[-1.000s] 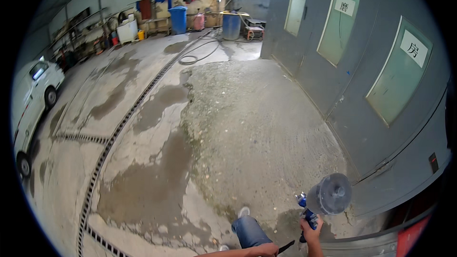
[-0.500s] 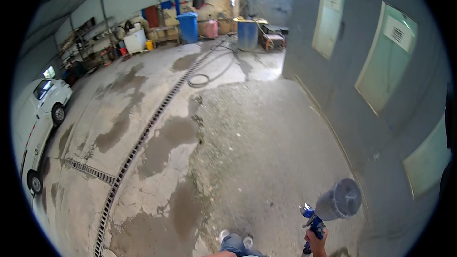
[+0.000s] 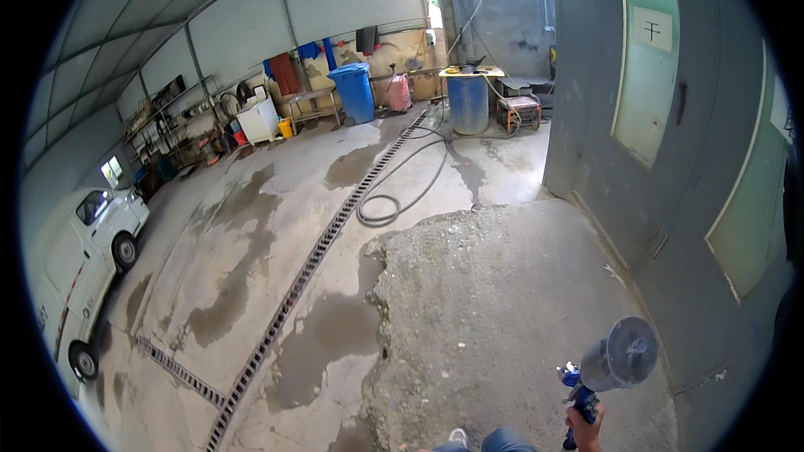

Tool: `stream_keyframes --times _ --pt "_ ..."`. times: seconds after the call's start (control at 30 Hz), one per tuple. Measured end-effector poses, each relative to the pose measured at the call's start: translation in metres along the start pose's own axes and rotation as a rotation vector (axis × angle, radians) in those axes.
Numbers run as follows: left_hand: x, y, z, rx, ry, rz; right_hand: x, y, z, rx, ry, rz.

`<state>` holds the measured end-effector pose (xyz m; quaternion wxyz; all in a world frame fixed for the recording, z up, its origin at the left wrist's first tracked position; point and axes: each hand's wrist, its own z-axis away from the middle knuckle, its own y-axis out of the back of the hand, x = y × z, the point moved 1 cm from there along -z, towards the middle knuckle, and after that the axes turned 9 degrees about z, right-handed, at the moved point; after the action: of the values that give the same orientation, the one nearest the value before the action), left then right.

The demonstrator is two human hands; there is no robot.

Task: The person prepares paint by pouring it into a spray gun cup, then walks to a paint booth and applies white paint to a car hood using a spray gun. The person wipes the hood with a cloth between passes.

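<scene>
1. I cannot tell the left hand's state.
2. A white van [image 3: 63, 259] stands far left of the right hand [image 3: 589, 431].
3. A drain grate [image 3: 315, 259] runs left of the hand.
4. A blue bin [image 3: 353, 99] stands left of the hand, far ahead.
5. The right hand grips a blue spray gun [image 3: 582, 398] by its handle.
6. A dark, tilted cup [image 3: 615, 360] sits on the gun, just beyond the hand.
7. A grey wall [image 3: 716, 339] rises right of the hand.

Blue spray gun [image 3: 587, 404], smoky-grey cup [image 3: 615, 360], red-striped white van [image 3: 59, 264], blue bin [image 3: 353, 96], pink container [image 3: 399, 93], grey wall [image 3: 682, 222]
</scene>
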<state>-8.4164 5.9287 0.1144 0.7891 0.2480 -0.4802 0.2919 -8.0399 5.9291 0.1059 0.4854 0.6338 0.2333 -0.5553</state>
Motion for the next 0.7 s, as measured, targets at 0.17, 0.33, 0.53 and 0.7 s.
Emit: stream_keyframes --times 0.17,0.33,0.53,0.7 --pt "0.051 0.114 -0.115 0.083 0.197 0.144 -0.091 -0.072 -0.167 0.037 -0.014 -0.292" --pt "0.085 0.233 -0.28 0.019 0.152 0.071 -0.053 -0.149 -0.379 0.083 0.16 -0.073" --pt "0.208 0.392 -0.441 -0.107 0.17 -0.029 -0.176 -0.213 -0.624 -0.076 -0.011 -0.262" --pt "0.165 0.486 -0.598 -0.349 -0.048 -0.163 -0.231 -0.261 -0.798 -0.097 -0.008 -0.276"
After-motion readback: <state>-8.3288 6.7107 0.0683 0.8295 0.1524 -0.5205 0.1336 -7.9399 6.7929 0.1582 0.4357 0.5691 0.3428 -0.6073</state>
